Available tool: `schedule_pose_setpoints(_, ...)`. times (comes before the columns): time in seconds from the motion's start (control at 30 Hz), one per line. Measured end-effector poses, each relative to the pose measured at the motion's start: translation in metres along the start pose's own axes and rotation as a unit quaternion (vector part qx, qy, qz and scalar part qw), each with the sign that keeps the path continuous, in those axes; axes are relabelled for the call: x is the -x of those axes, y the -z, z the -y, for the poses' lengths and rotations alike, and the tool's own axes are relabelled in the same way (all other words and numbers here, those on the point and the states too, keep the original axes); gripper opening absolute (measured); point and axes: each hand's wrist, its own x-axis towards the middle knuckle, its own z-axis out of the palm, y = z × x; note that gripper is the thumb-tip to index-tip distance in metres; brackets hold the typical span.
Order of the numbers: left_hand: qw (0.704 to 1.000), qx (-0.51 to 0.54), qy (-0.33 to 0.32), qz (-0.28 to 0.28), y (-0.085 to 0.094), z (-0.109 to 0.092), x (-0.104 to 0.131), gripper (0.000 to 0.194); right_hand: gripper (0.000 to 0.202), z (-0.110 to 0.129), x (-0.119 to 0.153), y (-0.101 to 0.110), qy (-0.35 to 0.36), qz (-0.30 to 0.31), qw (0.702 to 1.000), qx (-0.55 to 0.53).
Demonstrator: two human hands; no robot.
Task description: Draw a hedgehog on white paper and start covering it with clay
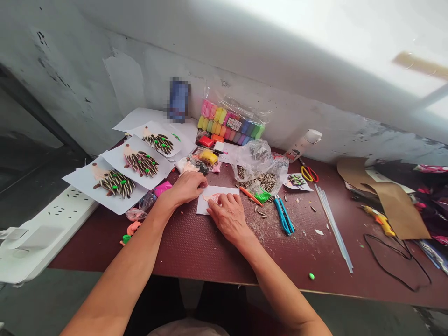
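A small white card (202,205) lies on the table in front of me, with a flat peach clay shape (211,198) on it that has orange-red markings. My right hand (229,215) rests over the card, thumb and fingertips apart and touching the clay. At the card's upper left edge, my left hand (190,187) has its fingers curled together; whatever is between them is hidden. Just beyond it sits a lump of peach clay (189,166) beside a yellow clay block (209,157). An orange clay tool (251,196) lies right of the card.
Finished hedgehog pictures (138,161) with seed spines lie left, near a white power strip (52,228). Sunflower seeds (264,181) spill from a plastic bag. Rightward are a blue utility knife (283,217), scissors (309,173), glue sticks (334,228) and a glue gun (380,221) with its cord.
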Motion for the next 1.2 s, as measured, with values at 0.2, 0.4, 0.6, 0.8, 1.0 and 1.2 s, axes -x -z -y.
schedule_pose_setpoints(0.2, 1.000, 0.008, 0.005, 0.007, 0.0029, -0.0022, 0.0004, 0.020, 0.027, 0.0009, 0.0014, -0.0022, -0.005, -0.017, 1.000, 0.010)
schedule_pose_setpoints(0.4, 1.000, 0.006, 0.001, 0.003, 0.0015, -0.0010, 0.0005, 0.020, 0.033, -0.0019, 0.0020, -0.0062, -0.028, -0.041, 0.999, -0.005)
schedule_pose_setpoints(0.6, 1.000, 0.004, -0.004, -0.004, 0.0011, -0.0011, 0.0009, 0.018, 0.030, -0.0006, 0.0018, -0.0048, -0.015, -0.033, 0.999, -0.034)
schedule_pose_setpoints(0.8, 1.000, 0.003, -0.008, -0.007, -0.0025, 0.0021, -0.0006, 0.018, 0.030, 0.0024, 0.0009, -0.0035, -0.027, -0.014, 0.999, -0.014)
schedule_pose_setpoints(1.0, 1.000, 0.007, -0.009, -0.012, -0.0052, 0.0048, -0.0010, 0.018, 0.027, 0.0022, 0.0008, -0.0042, -0.027, -0.019, 0.999, 0.002)
schedule_pose_setpoints(1.2, 1.000, 0.006, -0.002, -0.006, -0.0025, 0.0019, -0.0008, 0.020, 0.032, -0.0012, 0.0012, -0.0094, -0.042, -0.059, 0.997, -0.006)
